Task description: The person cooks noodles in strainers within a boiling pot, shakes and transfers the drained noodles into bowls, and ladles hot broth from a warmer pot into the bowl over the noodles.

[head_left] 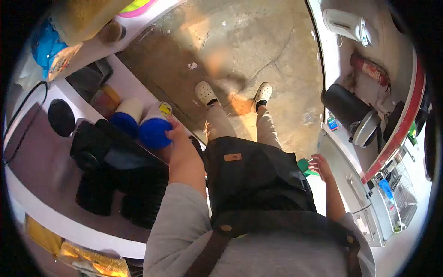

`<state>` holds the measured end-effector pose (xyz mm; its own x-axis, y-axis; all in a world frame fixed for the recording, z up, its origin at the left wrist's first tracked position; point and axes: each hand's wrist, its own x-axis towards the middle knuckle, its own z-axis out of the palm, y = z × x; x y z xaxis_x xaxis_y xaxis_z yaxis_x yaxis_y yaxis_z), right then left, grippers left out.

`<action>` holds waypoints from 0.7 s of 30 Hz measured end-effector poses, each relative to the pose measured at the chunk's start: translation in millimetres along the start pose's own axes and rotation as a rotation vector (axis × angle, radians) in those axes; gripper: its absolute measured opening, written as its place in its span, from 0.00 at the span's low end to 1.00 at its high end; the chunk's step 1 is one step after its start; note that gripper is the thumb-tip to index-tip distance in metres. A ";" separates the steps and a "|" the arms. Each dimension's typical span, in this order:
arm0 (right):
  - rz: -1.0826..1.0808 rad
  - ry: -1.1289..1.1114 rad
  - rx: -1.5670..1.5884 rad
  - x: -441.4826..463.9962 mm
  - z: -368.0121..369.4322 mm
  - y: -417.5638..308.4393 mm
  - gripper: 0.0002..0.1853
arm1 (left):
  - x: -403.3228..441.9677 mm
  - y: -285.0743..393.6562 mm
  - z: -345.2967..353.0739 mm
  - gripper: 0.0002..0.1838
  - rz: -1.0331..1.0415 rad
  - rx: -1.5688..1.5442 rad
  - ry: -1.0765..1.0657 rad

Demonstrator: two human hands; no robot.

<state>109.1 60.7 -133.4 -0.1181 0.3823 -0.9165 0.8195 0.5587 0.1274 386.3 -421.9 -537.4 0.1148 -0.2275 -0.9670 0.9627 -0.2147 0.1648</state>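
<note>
Here, the left hand touches an upright tub, blue lid up.

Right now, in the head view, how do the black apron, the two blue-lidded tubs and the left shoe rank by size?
1. Black apron
2. Tub at the left hand and its neighbour: too alike to rank
3. Left shoe
</note>
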 end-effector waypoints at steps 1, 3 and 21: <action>-0.011 0.018 0.004 -4.8 5.5 -14.1 0.15 | 3.2 13.1 -7.6 0.29 0.006 -0.097 0.029; -0.043 0.052 0.023 -7.3 11.7 -30.4 0.15 | 4.9 27.4 -6.3 0.30 0.116 -0.057 0.123; -0.231 -0.010 0.286 -11.2 -77.6 52.6 0.11 | -145.3 -36.3 108.1 0.27 -0.161 0.286 0.048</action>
<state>110.1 143.0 -87.0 -0.3144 0.2621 -0.9124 0.8955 0.4008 -0.1934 308.2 -483.7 -381.8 -0.0150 -0.1253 -0.9920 0.8622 -0.5041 0.0506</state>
